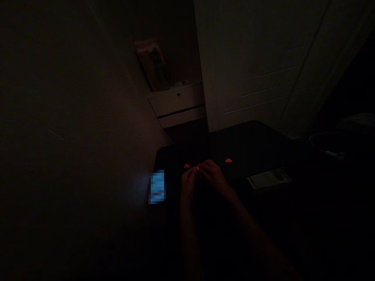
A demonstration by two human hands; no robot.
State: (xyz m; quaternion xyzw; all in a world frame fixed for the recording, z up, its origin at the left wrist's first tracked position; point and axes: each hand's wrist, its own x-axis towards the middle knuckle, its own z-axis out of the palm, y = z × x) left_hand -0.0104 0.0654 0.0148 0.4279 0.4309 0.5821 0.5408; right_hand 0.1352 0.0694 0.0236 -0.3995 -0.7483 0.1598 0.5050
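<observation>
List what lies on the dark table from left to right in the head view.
Lit phone screen → small red piece → left hand → right hand → second red piece → papers.

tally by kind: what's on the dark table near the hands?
Small orange-red pieces: 3, the last between the left hand and right hand
Lit phone screen: 1
Paper sheet: 1
Total: 5
</observation>
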